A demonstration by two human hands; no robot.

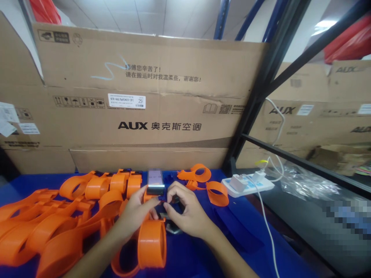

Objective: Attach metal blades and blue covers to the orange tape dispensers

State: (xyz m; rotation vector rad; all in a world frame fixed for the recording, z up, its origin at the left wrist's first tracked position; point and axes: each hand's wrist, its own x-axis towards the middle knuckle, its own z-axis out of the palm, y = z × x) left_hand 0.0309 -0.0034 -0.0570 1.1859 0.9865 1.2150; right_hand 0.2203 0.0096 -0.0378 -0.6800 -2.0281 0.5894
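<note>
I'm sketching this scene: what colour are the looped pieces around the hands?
The looped pieces are orange, best seen in the head view.

Orange rings (152,244), blue tabletop (193,256), white power strip (248,189)

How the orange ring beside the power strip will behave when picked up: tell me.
The ring is probably light, given its thin wall and open middle. It holds a round shape unsupported, so it should be fairly stiff. Its curved outside could let it roll if nudged.

Soft light, upper-right glare (326,25), blurred right side, pixelated patch (349,219)
</note>
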